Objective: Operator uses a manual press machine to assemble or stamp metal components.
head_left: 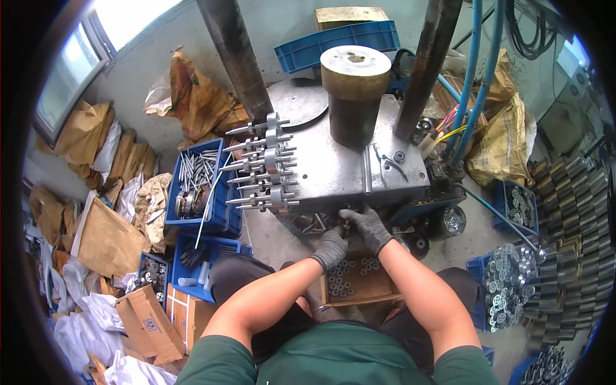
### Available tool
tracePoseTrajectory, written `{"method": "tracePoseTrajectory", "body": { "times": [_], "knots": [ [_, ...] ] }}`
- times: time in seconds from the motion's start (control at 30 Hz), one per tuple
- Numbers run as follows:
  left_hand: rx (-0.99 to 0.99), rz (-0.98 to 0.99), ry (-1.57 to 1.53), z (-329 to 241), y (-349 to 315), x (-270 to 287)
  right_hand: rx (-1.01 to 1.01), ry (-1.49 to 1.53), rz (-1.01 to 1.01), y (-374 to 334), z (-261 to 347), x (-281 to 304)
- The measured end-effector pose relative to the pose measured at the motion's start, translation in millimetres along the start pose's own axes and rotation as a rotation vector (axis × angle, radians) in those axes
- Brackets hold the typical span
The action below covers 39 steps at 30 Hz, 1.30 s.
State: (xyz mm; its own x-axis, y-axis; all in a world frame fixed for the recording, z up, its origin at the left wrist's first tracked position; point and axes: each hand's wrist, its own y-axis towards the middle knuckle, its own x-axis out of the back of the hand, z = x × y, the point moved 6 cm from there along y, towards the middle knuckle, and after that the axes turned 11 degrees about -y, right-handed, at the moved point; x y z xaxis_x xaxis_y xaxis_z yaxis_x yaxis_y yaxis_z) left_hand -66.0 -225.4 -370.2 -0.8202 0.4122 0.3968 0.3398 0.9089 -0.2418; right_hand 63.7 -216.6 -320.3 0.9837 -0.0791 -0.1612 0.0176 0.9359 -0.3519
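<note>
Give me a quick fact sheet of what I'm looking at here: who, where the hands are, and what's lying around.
Person: seated, green shirt, grey gloves
Left hand: at the front lower edge of the grey metal press table, fingers curled; whether it holds anything cannot be told
Right hand: beside it, at the same edge
Between the knees: wooden box of small dark rings
On the table: large metal cylinder, row of shafts with discs
Left: blue crate of metal rods
Right: stacked metal gears
</note>
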Motion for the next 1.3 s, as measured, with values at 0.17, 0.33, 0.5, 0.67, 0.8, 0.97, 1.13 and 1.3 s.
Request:
{"method": "tracePoseTrajectory", "body": {
  "times": [0.17, 0.33, 0.5, 0.67, 0.8, 0.97, 1.13, 1.3],
  "knots": [
    [-0.063, 0.081, -0.047, -6.0, -18.3, -9.5, 0.108, -0.342, -0.038, -21.9, 14.9, 2.8],
    [-0.044, 0.247, -0.191, -45.0, -57.3, -20.5, 0.218, -0.655, -0.199, -81.9, 41.1, 20.8],
    [-0.369, 0.231, -0.061, -104.9, -53.6, -12.8, 0.522, -0.029, -0.382, -113.9, 86.4, 60.4],
    [-0.166, 0.336, -0.037, -100.9, -54.5, -28.1, 0.526, 0.202, -0.411, -127.6, 137.7, 120.4],
    [0.025, 0.312, -0.374, -86.1, -36.1, -32.2, 0.579, -0.220, -0.498, -145.5, 182.9, 134.4],
    [-0.020, 0.290, -0.402, -77.7, -10.6, -33.5, 0.717, -0.585, -0.488, -128.4, 253.4, 104.4],
    [0.036, 0.336, -0.468, -74.3, 10.2, -38.9, 0.958, -1.276, -0.517, -115.8, 332.1, 42.9],
    [0.064, 0.317, -0.614, -87.7, 14.9, -33.2, 1.116, -1.194, -0.498, -61.8, 372.8, -1.8]
  ]
}}
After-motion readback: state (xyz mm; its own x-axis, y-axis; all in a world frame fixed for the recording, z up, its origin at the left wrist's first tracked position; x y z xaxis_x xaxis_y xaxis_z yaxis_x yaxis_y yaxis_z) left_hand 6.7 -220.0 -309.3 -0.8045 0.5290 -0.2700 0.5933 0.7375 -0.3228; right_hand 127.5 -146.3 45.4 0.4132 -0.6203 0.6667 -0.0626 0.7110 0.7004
